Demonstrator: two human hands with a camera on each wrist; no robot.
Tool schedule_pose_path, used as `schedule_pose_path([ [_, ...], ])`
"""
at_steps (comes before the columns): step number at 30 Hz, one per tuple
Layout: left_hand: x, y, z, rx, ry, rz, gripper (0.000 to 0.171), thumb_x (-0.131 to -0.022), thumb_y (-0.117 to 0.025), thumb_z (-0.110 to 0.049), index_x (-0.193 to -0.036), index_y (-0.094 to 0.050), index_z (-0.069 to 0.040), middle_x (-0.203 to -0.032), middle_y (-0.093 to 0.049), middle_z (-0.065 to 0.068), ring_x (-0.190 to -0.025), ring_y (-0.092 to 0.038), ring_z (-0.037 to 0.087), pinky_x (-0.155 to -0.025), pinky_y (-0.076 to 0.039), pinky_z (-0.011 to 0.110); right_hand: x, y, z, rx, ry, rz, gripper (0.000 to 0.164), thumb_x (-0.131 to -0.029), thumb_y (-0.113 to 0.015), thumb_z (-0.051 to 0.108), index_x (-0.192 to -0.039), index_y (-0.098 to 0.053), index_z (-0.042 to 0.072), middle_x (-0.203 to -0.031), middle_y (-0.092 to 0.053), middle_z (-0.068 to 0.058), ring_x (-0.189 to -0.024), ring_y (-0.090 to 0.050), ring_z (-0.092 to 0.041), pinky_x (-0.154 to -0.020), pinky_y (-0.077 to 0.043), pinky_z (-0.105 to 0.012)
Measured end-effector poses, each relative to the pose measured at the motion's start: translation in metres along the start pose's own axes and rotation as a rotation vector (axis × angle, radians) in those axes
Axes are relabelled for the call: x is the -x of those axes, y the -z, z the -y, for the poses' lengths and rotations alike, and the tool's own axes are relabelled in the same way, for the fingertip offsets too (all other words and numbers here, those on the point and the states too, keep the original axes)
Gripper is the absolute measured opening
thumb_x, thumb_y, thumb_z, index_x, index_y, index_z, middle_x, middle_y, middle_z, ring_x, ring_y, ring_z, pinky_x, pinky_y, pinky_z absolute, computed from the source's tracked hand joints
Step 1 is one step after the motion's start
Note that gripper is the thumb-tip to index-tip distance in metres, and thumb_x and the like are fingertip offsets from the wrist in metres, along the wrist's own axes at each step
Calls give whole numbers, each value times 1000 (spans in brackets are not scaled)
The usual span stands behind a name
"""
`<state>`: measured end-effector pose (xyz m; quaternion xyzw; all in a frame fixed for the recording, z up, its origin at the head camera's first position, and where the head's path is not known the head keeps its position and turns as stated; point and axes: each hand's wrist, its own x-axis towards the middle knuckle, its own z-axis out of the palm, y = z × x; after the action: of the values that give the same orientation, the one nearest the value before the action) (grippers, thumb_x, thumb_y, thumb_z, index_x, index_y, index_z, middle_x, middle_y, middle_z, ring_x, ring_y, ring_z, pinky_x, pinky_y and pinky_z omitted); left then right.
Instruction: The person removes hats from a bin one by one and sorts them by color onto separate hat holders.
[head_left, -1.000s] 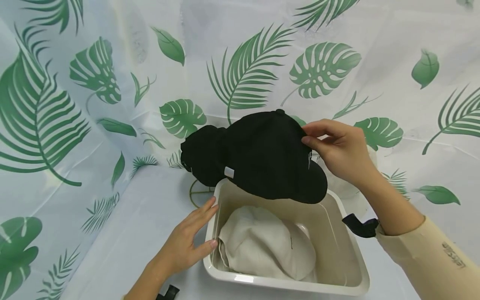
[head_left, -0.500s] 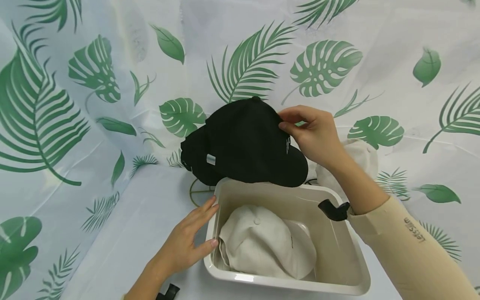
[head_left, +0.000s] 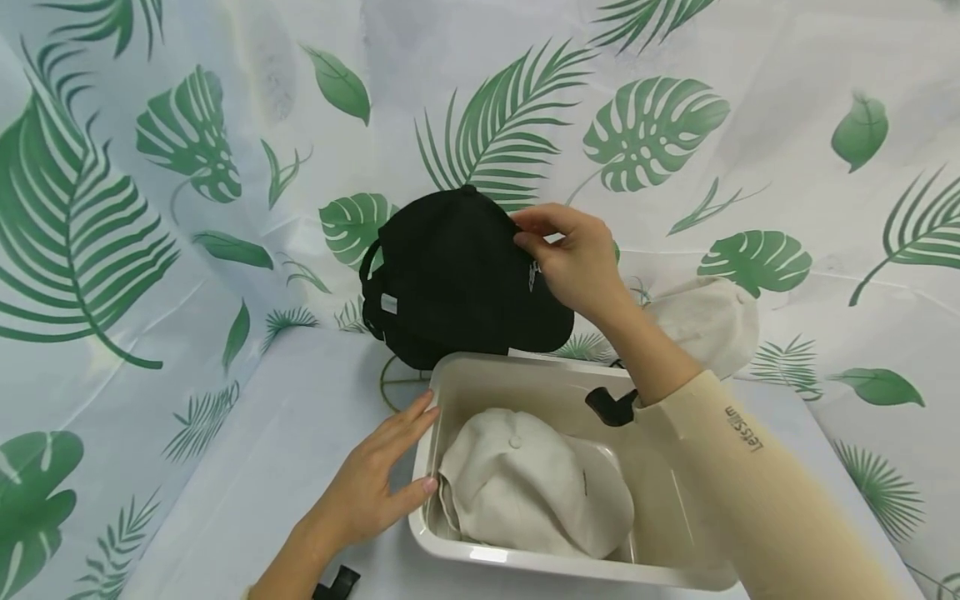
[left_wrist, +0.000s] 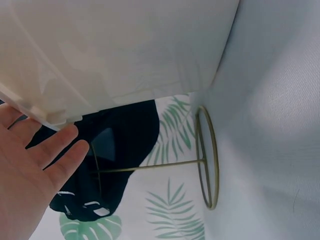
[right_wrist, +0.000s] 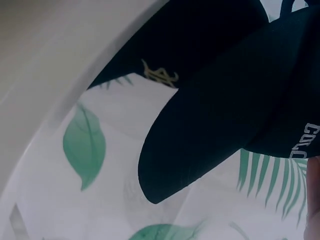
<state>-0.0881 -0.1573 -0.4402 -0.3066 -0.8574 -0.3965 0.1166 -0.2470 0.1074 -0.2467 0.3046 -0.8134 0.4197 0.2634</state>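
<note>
My right hand (head_left: pixel 573 258) pinches the front of a black baseball cap (head_left: pixel 457 275) between thumb and fingers, above the back rim of a cream plastic bin (head_left: pixel 555 568). White lettering shows on this cap in the right wrist view. Behind it, a second black cap (right_wrist: pixel 185 40) with yellowish embroidery is partly hidden; it sits on a thin gold wire stand (left_wrist: pixel 210 160). Whether the two caps touch, I cannot tell. With fingers straight, my left hand (head_left: pixel 367 479) rests against the bin's left rim. Inside the bin lies an off-white baseball cap (head_left: pixel 525 483), brim to the right.
Another off-white cap (head_left: pixel 708 325) is at the back right, partly covered by my right forearm. A white backdrop (head_left: pixel 480 75) with green leaf prints rises behind. The bin stands on a pale table surface (head_left: pixel 247 467).
My right hand has carried the black cap to the left and slightly upward, so it covers more of the black cap on the stand. The left hand and bin stay put.
</note>
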Motion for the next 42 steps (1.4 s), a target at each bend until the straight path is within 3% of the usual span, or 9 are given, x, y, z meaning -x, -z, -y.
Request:
schedule_pose_path([
  [8,-2,1,-2,20,19,24,73,-96,-69,-30,-162,-41,-14,-171,-29,1,-152,-37,28,-113,-41,62,-6,-16,-8,5,-4,31,20,-94,-72,-6,-113,-78,-1,-107,-77,-14,-93,-72,-26,-82,-59,-42],
  [21,-2,2,0,-3,-11,-4,72,-95,-68,-30,-160,-44,-11,-171,-31,3,-151,-40,28,-111,-43,61,-9,-45,-25,18,-24,69,17,-94,-73,-3,-110,-79,2,-105,-78,-11,-93,-72,-24,-82,-59,-39],
  [26,0,1,0,-1,-17,-11,72,-94,-69,-30,-160,-45,-10,-170,-31,4,-151,-40,29,-112,-42,61,-7,-55,-32,21,-15,81,17,-94,-75,-1,-110,-79,2,-104,-78,-12,-93,-74,-26,-85,-59,-44],
  [42,0,0,-3,11,7,6,74,-94,-70,-29,-161,-43,-12,-171,-30,2,-152,-38,29,-113,-41,62,1,-62,-49,53,-95,141,17,-95,-74,1,-111,-79,1,-108,-79,-13,-103,-74,-29,-90,-57,-45],
])
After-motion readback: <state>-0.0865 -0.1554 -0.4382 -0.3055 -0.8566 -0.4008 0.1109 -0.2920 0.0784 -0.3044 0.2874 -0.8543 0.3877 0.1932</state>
